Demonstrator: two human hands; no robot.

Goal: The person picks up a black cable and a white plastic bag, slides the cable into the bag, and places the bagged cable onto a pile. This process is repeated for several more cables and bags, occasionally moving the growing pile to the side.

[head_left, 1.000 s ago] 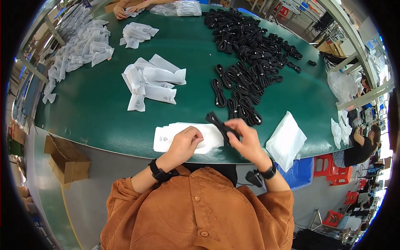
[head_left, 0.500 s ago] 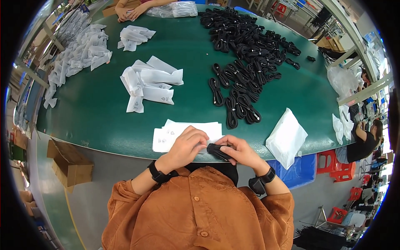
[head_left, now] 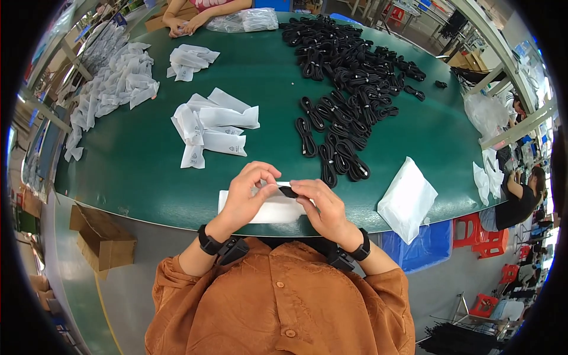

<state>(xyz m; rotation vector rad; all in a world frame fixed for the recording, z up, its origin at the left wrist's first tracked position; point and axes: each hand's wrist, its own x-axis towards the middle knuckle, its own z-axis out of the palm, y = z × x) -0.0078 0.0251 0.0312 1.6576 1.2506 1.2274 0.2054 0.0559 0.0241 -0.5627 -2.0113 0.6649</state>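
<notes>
At the near edge of the green table, my right hand is closed on a coiled black cable, most of it hidden by the fingers. My left hand has its thumb and fingers pinched at the raised mouth of a white paper pouch, and the cable's end is at that opening. Flat white pouches lie beneath both hands. Ahead and to the left rests a small heap of filled white pouches. A big pile of coiled black cables spreads across the right side of the table.
A larger white bag overhangs the table's near right edge, above a blue plastic-lined bin. More white pouches are heaped at the left. Across the table are another person's hands. An open cardboard box stands lower left.
Both hands have moved slightly away from my body and come together at the pouch. The cable has gone from beside the stack to the pouch's mouth, which is now lifted.
</notes>
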